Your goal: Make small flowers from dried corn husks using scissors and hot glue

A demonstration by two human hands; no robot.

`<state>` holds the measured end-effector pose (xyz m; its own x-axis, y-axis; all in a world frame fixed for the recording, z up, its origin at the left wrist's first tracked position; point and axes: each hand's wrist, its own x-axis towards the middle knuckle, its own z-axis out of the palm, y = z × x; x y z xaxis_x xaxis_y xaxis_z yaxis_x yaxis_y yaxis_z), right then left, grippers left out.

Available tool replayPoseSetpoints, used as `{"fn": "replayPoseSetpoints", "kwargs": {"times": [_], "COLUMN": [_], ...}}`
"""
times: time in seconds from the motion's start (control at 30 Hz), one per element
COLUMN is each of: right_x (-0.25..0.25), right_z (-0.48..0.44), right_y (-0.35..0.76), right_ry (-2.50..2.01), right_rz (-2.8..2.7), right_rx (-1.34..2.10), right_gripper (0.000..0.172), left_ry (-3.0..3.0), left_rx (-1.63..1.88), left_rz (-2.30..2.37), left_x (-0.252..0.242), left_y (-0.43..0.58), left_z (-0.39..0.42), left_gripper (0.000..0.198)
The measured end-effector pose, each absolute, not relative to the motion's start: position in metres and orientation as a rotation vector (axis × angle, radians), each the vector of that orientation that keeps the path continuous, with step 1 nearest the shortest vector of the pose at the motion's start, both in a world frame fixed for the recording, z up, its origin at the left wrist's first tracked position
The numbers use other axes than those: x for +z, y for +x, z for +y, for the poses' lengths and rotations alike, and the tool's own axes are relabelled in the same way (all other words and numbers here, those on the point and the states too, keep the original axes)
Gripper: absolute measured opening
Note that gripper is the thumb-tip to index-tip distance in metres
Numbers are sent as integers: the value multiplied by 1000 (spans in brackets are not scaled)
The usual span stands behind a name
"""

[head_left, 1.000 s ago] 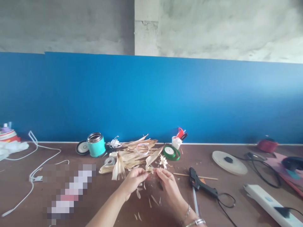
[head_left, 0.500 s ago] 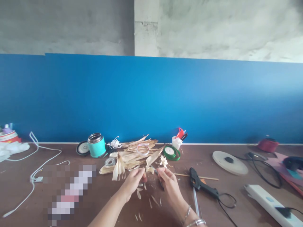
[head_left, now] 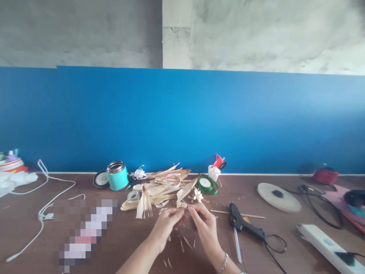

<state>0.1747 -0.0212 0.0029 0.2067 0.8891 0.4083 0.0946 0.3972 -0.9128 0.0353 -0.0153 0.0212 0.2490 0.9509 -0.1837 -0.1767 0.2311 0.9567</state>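
Several things lie well to the left of the hands: a white cable (head_left: pixel 42 224), then an upright teal container (head_left: pixel 117 178) with its mouth open, its round lid (head_left: pixel 100 179) just beside it. Nearer, beyond the left hand, a clear tape roll (head_left: pixel 132 196) and a fringed husk piece (head_left: pixel 144 201) lie at the near edge of a pile of dry husks (head_left: pixel 168 198), which stretches away in front of both hands.

The left hand (head_left: pixel 167 226) has its thumb brought against its forefinger, its tips near those of the right hand (head_left: pixel 205 220), whose thumb and forefinger are likewise drawn together — what, if anything, lies between either pair is too small to tell. Pale slivers (head_left: pixel 187 242) are scattered on the table (head_left: pixel 154 262) beneath and between the wrists.

Just beyond the right hand sit a pale, pointed-petalled flower (head_left: pixel 197 195) and a green ribbon spool (head_left: pixel 205 184); to its right, a thin stick (head_left: pixel 256 217) passes behind a black glue gun (head_left: pixel 238 219), well apart from the fingers.

The step in hand looks like fine fingertip work, probably on a small bit of husk. The next move seems to call for a light, steady pinch from both hands — too firm a pull could split something so dry.
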Motion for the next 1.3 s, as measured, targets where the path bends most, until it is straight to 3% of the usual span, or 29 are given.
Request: {"fn": "replayPoseSetpoints", "kwargs": {"times": [0.1,0.27,0.4,0.7,1.1,1.3], "right_x": [3,1,2,6,3,3], "right_z": [-24,-27,-30,-35,-28,-28], "right_y": [174,173,173,172,173,169], "right_ry": [-943,-872,-908,-913,-954,-1031], "right_rz": [-1477,-1817,-1935,-2033,-1789,-1568], "right_rx": [554,347,295,502,557,707], "right_gripper": [13,17,15,15,12,10], "left_ry": [844,696,855,1386,997,1198], "left_rx": [1085,1189,1122,918,808,945], "left_rz": [937,834,902,1117,933,1000], "left_x": [17,9,8,8,16,13], "left_y": [35,32,30,15,15,16], "left_z": [-12,-8,-6,1,-5,-4], "left_gripper": [37,32,44,40,25,21]}}
